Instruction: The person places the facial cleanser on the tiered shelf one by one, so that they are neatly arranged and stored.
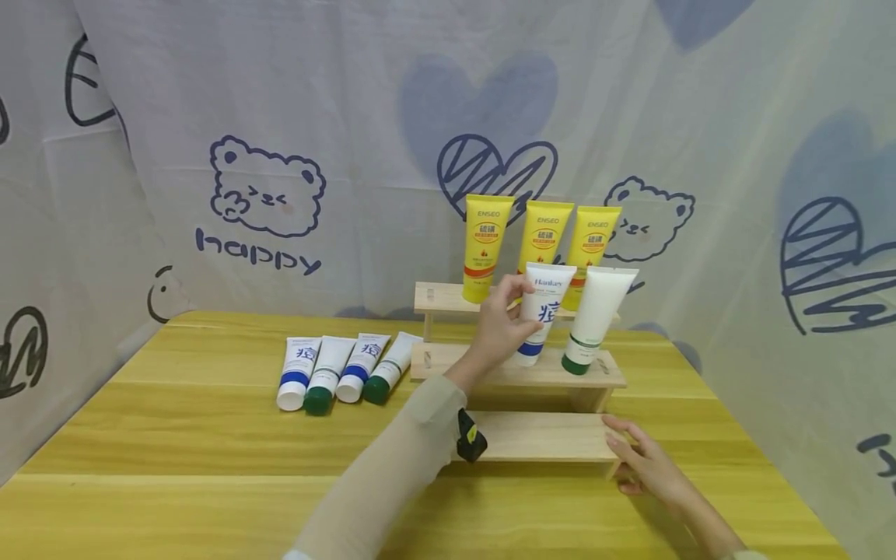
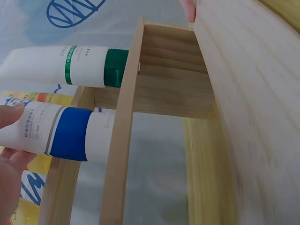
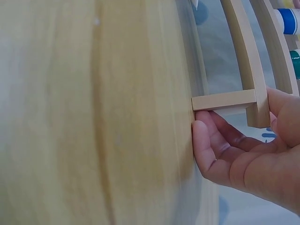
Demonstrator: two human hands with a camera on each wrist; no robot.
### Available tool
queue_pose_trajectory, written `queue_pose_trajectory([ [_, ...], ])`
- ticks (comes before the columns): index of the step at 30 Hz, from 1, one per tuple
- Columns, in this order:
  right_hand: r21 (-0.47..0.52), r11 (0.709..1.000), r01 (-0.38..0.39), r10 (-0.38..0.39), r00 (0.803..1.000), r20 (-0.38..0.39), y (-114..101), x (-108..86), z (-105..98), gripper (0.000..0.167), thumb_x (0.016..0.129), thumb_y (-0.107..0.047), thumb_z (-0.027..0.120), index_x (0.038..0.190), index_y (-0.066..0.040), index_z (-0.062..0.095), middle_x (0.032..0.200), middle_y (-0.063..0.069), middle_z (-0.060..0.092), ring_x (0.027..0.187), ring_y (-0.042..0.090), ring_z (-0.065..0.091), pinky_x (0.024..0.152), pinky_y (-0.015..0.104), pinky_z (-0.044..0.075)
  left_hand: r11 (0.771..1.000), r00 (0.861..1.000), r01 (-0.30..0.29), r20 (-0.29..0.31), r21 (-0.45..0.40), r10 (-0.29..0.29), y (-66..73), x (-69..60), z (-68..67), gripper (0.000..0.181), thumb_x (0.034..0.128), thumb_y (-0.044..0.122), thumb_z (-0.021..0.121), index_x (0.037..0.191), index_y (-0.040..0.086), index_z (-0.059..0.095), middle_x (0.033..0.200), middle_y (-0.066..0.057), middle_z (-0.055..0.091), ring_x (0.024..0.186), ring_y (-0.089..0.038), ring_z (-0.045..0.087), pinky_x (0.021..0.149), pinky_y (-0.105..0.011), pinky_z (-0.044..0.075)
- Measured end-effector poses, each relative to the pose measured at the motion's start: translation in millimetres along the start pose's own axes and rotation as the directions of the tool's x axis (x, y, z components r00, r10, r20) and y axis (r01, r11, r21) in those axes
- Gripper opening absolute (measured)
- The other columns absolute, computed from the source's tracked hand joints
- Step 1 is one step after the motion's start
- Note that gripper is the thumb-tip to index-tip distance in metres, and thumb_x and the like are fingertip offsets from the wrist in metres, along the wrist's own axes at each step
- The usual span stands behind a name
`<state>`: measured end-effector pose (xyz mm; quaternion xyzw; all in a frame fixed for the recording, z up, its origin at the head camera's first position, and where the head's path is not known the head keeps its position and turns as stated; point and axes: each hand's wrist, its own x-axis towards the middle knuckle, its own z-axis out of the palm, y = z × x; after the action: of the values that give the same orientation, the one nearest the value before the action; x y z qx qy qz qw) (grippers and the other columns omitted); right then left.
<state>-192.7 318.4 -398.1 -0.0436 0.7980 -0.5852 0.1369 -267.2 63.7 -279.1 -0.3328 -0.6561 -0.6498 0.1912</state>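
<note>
My left hand (image 1: pixel 498 330) pinches a white tube with a blue band (image 1: pixel 547 303) between thumb and fingers. The tube stands upright at the middle step (image 1: pixel 483 372) of a wooden rack, its white cap (image 2: pixel 99 138) at the step's edge in the left wrist view. Just right of it stands a white tube with a green cap (image 1: pixel 598 319), untouched. My right hand (image 1: pixel 647 460) grips the right end of the lowest step (image 1: pixel 539 437); in the right wrist view its curled fingers (image 3: pixel 225 150) lie by the step's leg (image 3: pixel 225 100).
Three yellow tubes (image 1: pixel 486 245) stand on the top step (image 1: pixel 444 298). Several white tubes (image 1: pixel 297 365) with blue bands or green caps lie side by side on the wooden table (image 1: pixel 210 435), left of the rack. A patterned cloth (image 1: pixel 364 117) hangs behind.
</note>
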Motion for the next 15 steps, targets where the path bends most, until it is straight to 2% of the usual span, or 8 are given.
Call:
queue_pose_trajectory([
  [4,-0.004,1.000,0.009,-0.009,1.000,-0.006,1,-0.7,0,0.055,0.096,-0.029,0.041,0.139,-0.004,0.017,0.085,0.008,0.053,0.058,0.012,0.049,0.049,0.023,0.042,0.999,0.999,0.034,0.001,0.003,-0.034,3.8,-1.0,1.1,0.047,0.0696,-0.020,0.062,0.109,-0.009,0.039,0.121,-0.024,0.042,0.114,-0.034,0.044,0.090,-0.039,0.040],
  [9,-0.006,1.000,-0.003,0.003,1.000,-0.014,2,-0.6,1,0.055,0.095,-0.030,0.041,0.139,-0.006,0.018,0.082,0.007,0.050,0.056,0.011,0.045,0.050,0.023,0.042,0.999,0.999,0.037,-0.034,0.036,-0.036,3.6,-7.4,-1.8,0.048,0.0733,-0.015,0.063,0.115,-0.009,0.040,0.120,-0.023,0.045,0.114,-0.033,0.044,0.092,-0.043,0.039],
  [15,-0.011,1.000,0.006,-0.006,1.000,0.013,0,-1.7,0,0.055,0.096,-0.030,0.039,0.140,-0.006,0.016,0.067,0.003,0.038,0.051,0.010,0.036,0.048,0.021,0.040,0.999,0.997,0.025,-0.080,0.029,-0.022,-18.1,-13.6,-7.3,0.043,0.0759,-0.008,0.064,0.114,-0.008,0.046,0.118,-0.022,0.049,0.110,-0.030,0.047,0.087,-0.044,0.043],
])
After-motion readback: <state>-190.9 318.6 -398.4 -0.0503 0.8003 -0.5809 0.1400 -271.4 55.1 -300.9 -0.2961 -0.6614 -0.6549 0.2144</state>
